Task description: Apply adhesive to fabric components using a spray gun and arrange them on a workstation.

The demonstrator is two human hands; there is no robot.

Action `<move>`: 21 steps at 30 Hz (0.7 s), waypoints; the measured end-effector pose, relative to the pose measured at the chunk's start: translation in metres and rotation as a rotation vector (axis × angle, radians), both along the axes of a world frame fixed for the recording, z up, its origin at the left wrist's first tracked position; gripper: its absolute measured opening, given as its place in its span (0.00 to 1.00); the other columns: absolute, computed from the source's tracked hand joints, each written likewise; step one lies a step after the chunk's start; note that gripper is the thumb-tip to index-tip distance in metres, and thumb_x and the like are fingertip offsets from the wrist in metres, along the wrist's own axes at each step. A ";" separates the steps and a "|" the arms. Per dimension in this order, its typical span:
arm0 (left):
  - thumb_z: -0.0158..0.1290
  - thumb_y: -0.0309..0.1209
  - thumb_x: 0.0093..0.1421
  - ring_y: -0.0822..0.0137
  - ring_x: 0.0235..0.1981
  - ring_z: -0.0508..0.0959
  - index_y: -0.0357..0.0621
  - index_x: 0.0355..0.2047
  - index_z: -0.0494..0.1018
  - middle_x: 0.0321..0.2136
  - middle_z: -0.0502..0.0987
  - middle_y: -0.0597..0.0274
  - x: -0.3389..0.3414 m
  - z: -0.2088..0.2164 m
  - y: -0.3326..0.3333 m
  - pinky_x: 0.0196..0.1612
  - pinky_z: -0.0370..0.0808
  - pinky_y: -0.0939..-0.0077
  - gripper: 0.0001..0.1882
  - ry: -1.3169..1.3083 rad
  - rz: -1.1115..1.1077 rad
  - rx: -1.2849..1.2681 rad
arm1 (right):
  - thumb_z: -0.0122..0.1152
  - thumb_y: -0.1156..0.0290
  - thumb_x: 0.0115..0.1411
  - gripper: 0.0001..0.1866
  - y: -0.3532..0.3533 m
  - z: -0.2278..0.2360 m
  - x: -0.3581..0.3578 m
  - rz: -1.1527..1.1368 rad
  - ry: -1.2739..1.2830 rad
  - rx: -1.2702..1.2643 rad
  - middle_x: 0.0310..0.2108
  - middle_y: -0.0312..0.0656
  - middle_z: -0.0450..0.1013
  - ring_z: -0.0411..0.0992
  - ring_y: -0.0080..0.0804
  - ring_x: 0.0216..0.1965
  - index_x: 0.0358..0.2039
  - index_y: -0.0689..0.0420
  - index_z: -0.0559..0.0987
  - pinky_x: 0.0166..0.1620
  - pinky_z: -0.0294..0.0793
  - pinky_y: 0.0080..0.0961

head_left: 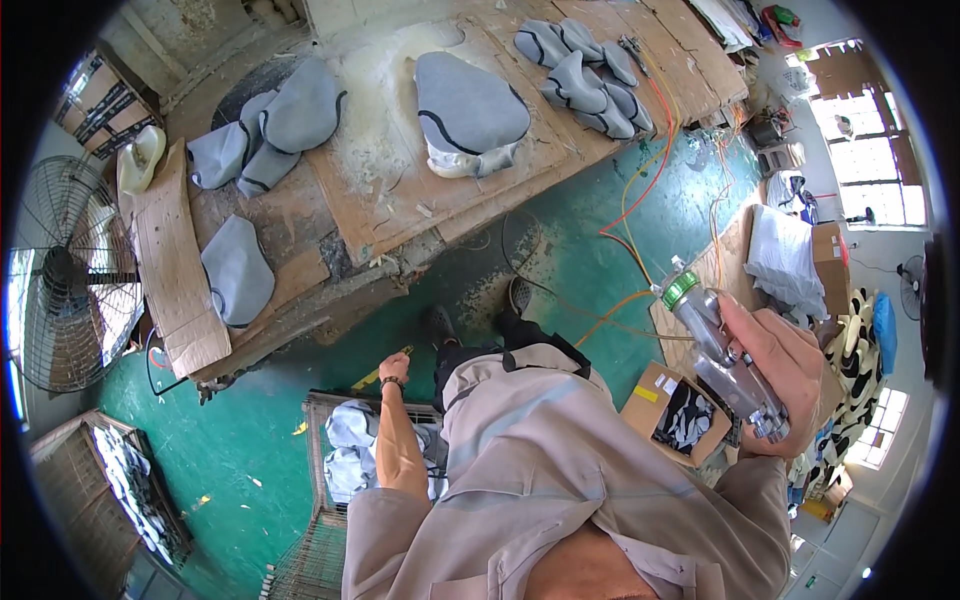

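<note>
Raised at the right, my right hand (775,360) is wrapped round a grey metal tool (715,350) with a green collar, which looks like a spray gun. An orange hose runs close to its front end. Low beside the table, my left hand (394,368) is closed; a small yellowish tip shows past its fingers, its kind unclear. On the table, a grey fabric cover with black edging (470,105) lies over a pale foam piece (470,163). More grey covers (300,105) are piled to the left, a single cover (238,270) lies nearer, and several others (590,85) are heaped at far right.
The worn wooden table (400,200) has cardboard on it. A large fan (65,265) stands at left. Wire baskets hold grey pieces (355,440) by my left arm. An open carton (680,415) sits at right. Red and orange hoses (640,205) hang across the floor.
</note>
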State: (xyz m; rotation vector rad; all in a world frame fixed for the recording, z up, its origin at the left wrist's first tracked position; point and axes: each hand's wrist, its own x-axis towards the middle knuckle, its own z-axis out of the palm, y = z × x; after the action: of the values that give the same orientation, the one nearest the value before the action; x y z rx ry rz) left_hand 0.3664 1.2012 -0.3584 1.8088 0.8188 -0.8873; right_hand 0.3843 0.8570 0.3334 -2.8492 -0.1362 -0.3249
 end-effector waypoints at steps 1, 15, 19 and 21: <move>0.61 0.36 0.55 0.63 0.28 0.82 0.50 0.44 0.84 0.31 0.83 0.60 -0.004 -0.003 0.003 0.30 0.82 0.67 0.16 0.002 0.000 0.000 | 0.65 0.68 0.48 0.26 0.005 0.002 -0.002 0.000 0.002 0.000 0.28 0.44 0.77 0.75 0.36 0.28 0.48 0.64 0.82 0.36 0.70 0.28; 0.59 0.29 0.58 0.70 0.31 0.81 0.51 0.43 0.83 0.32 0.82 0.67 -0.002 -0.005 -0.001 0.32 0.81 0.65 0.12 0.109 -0.036 -0.069 | 0.67 0.77 0.42 0.31 0.020 0.002 -0.020 0.219 -0.053 -0.101 0.25 0.41 0.77 0.74 0.31 0.21 0.51 0.69 0.79 0.24 0.69 0.24; 0.59 0.35 0.58 0.67 0.26 0.81 0.51 0.39 0.85 0.25 0.81 0.63 -0.005 -0.003 -0.010 0.27 0.80 0.70 0.11 0.055 -0.008 -0.025 | 0.68 0.77 0.42 0.32 0.002 0.011 -0.030 0.231 0.163 -0.122 0.25 0.42 0.76 0.75 0.32 0.22 0.52 0.69 0.78 0.25 0.70 0.24; 0.59 0.32 0.57 0.69 0.28 0.81 0.52 0.41 0.84 0.29 0.82 0.65 -0.004 -0.002 -0.011 0.29 0.81 0.68 0.11 0.077 -0.004 -0.030 | 0.67 0.76 0.42 0.32 -0.013 0.005 -0.033 0.263 0.071 -0.141 0.25 0.41 0.75 0.75 0.32 0.23 0.53 0.69 0.78 0.25 0.70 0.24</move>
State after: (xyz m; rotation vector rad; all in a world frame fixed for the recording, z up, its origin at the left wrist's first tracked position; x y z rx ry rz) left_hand 0.3620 1.1901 -0.3601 1.7597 0.8462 -0.9716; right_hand 0.3515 0.8439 0.3385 -2.9271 -0.5334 -0.1644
